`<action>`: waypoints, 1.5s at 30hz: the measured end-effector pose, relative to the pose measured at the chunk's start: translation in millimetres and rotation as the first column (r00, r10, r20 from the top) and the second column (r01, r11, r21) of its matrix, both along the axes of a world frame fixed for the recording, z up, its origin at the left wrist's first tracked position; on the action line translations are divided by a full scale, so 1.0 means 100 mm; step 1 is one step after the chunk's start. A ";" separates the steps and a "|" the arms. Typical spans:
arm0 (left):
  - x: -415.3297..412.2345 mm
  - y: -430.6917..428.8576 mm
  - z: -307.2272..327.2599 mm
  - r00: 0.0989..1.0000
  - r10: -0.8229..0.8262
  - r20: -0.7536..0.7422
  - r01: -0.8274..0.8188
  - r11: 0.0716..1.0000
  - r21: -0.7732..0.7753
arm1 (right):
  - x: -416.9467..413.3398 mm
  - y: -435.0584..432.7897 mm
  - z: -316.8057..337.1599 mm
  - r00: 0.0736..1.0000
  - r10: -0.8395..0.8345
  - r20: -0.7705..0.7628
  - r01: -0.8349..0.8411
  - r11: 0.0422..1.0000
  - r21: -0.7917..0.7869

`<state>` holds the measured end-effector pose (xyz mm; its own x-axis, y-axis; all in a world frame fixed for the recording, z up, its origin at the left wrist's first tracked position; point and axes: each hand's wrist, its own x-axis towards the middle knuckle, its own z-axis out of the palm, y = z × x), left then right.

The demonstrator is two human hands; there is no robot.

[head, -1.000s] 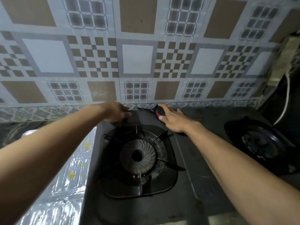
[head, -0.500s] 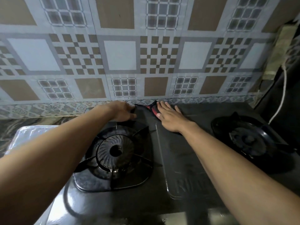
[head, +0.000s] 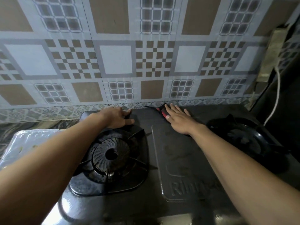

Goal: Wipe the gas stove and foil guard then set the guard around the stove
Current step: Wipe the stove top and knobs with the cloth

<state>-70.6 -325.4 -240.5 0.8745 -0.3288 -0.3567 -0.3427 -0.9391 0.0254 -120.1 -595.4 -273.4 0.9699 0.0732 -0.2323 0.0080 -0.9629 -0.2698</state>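
Wiping step: right hand [head: 178, 121], fingers flat, presses the cloth [head: 159, 109] at the stove's [head: 186, 159] rear edge; left hand [head: 116, 117] rests open there. The foil guard [head: 30, 140], left of the stove, probably needs wiping next.

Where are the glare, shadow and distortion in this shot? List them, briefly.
Head view: glare on the foil guard and at the front-left corner of the stove; the right burner sits in deep shadow; the wide-angle lens bows the wall tiles.

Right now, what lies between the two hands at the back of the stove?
Head view: mostly bare black stove top, plus an edge of the red-and-black cloth poking from under the right hand, toward the left hand.
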 end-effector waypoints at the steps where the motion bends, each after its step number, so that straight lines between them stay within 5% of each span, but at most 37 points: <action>1: 0.00 0.00 0.00 1.000 0.002 0.007 -0.002 1.000 -0.005 | -0.01 -0.06 0.01 1.000 -0.015 -0.007 0.015 1.000 -0.009; 10: 0.05 -0.01 -0.03 1.000 -0.002 0.029 0.003 1.000 -0.029 | 0.02 -0.02 -0.02 0.994 -0.109 0.001 0.109 0.993 -0.049; 17: 0.07 -0.04 -0.03 1.000 -0.017 0.022 0.018 1.000 -0.003 | -0.01 0.32 -0.06 0.999 0.016 0.033 -0.016 1.000 -0.019; 32: 0.03 -0.24 0.03 0.999 0.009 0.043 -0.011 0.999 0.052 | 0.03 -0.77 0.23 0.976 -0.164 -0.143 0.149 0.983 -0.106; 40: -0.06 -0.28 0.10 0.995 -0.015 0.097 0.003 0.992 0.123 | 0.00 -0.50 0.05 0.967 -0.253 0.026 0.254 0.966 -0.056; 45: -0.07 -0.26 0.11 0.995 0.000 0.096 -0.010 0.995 0.098 | -0.08 -0.10 -0.02 0.995 -0.064 0.076 0.066 0.998 -0.021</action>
